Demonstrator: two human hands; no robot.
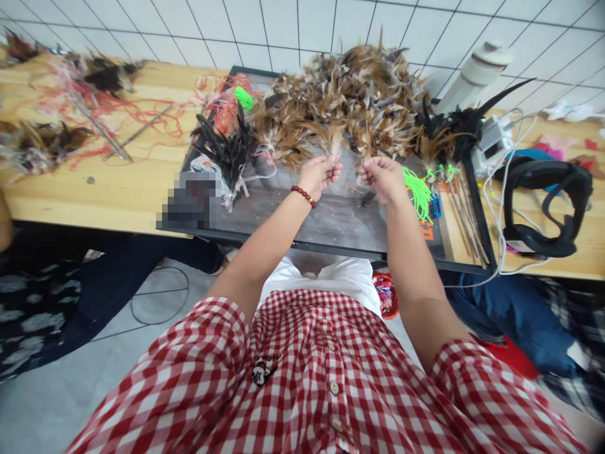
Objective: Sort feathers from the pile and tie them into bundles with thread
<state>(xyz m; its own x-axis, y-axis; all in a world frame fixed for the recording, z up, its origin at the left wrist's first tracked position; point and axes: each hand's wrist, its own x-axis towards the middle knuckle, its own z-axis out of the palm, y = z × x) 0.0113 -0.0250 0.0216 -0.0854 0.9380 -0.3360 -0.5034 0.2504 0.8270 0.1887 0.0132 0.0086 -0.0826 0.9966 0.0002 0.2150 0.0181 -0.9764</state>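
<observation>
A light brown feather [334, 140] stands upright from the pinched fingers of my left hand [320, 174], which has a red bead bracelet at its wrist. To its right, my right hand [385, 178] is closed in a pinch around a small brown feather [365, 162]. Both hands hover over a dark tray [326, 224], just in front of a large heap of brown feathers [345, 94]. Black feathers [227, 148] lie on the tray's left side. Bright green cords [418, 194] hang beside my right hand.
Thin sticks [466, 217] lie at the tray's right edge, near a white bottle [472, 75] and a black headset strap [543, 208]. White cables run beside them. Red string [142, 113] and more feathers cover the table's left part. People sit on both sides.
</observation>
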